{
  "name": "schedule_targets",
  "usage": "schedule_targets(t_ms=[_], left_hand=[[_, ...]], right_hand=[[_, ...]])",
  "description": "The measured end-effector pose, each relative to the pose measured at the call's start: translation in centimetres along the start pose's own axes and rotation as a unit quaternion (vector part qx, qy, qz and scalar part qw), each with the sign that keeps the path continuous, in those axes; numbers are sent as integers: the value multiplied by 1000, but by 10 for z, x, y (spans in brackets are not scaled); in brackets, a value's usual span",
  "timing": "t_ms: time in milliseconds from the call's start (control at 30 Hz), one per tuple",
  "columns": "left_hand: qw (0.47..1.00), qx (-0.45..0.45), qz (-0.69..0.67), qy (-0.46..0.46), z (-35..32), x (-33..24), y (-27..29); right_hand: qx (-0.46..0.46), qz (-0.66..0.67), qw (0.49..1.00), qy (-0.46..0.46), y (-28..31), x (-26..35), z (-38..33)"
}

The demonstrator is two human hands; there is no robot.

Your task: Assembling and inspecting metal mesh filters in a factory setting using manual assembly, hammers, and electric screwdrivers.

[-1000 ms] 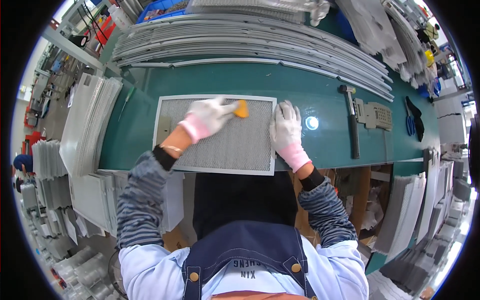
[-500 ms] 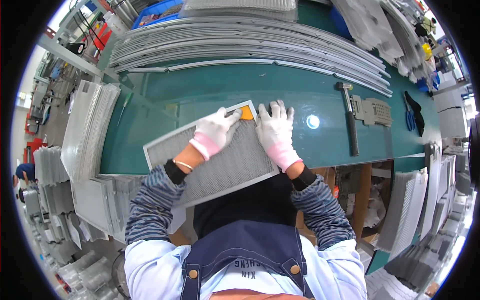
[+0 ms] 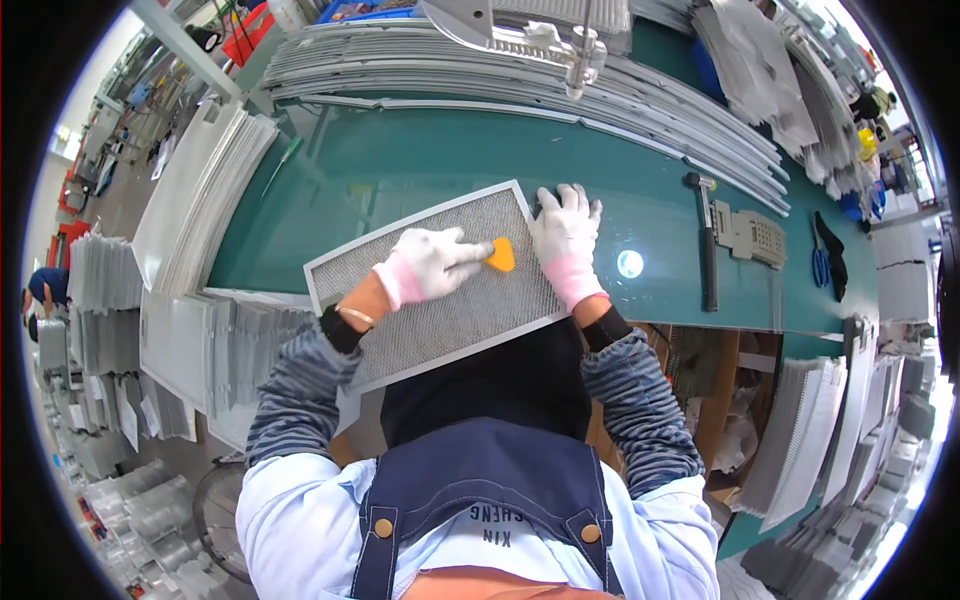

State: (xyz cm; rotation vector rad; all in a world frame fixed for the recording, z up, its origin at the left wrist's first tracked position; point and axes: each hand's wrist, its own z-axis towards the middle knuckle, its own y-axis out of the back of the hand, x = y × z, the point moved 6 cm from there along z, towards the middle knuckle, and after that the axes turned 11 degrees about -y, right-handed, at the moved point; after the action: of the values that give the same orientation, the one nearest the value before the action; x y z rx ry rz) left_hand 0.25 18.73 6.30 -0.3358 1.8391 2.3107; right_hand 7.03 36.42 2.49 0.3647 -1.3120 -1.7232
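A rectangular mesh filter panel (image 3: 440,325) with a thin silver frame lies tilted across the front edge of the green table. Above its mesh, my left hand (image 3: 430,265) in a white and pink glove pinches a yellow-orange scraper (image 3: 502,255) with rounded corners, its forefinger stretched along it. At the panel's right edge rests my right hand (image 3: 566,232), gloved alike, fingers spread over the tabletop and thumb side against the frame. Whether the scraper touches the mesh I cannot tell.
Long metal strips (image 3: 400,75) lie stacked along the back, beneath a metal arm (image 3: 530,45). To the right are a hammer (image 3: 708,245), a beige metal plate (image 3: 750,237) and blue-handled pliers (image 3: 820,255). Mesh panels (image 3: 205,195) and a green-handled screwdriver (image 3: 285,160) sit left.
My left hand has drawn the scraper from the panel's upper right corner down toward its middle. The right hand stays by the right edge. The view has shifted, bringing in the metal arm.
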Motion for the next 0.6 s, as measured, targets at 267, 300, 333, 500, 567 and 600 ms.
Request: schedule_targets(t_ms=[267,300,333,500,567,600], left_hand=[[992,-32,27,121,-137,3,71],[990,-18,32,135,-151,1,76],[992,-15,27,124,-158,-6,76],[992,-20,72,97,-150,-10,61],[995,-21,64,75,-133,0,60],[995,-21,64,77,-129,6,62]], right_hand=[[290,240,907,190,67,-15,-39],[290,162,918,218,65,-17,-49],[288,83,922,247,61,-19,-59],[228,124,939,227,42,-14,-37],[229,114,943,211,39,-17,-26],[247,111,938,217,38,-18,-25]])
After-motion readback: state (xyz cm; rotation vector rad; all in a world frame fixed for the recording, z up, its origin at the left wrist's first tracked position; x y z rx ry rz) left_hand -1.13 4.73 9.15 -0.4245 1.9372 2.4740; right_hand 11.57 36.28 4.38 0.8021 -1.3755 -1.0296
